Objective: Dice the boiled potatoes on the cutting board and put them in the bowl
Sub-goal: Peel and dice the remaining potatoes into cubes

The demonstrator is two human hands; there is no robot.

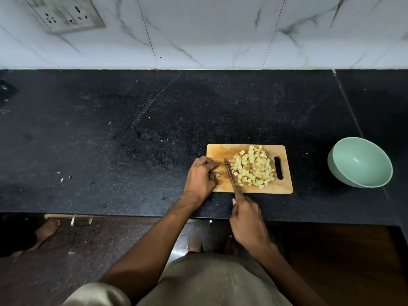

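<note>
Cutting board: a wooden cutting board (249, 168) lies on the black speckled countertop (132, 133), its handle slot toward the right.
Diced potato: a heap of pale yellow potato cubes (252, 166) covers the middle and right of the board, short of the slot.
Uncut piece: a small remnant of potato (217, 169) sits at the board's left end, mostly hidden under the fingers.
Left hand: the left hand (202, 176) rests on the board's left end, fingers curled down and pressing on the remnant.
Right hand: the right hand (248, 221), off the board's near edge, is wrapped round the knife handle with the forefinger stretched along the top.
Knife: the knife (229, 175) blade lies across the board between the left fingers and the heap.
Bowl: a pale green bowl (337, 160) stands on the counter to the right, well apart from the board; its inside shows nothing in it.
Wall: marble-look tiles with a switch-and-socket plate (66, 16) at upper left.
</note>
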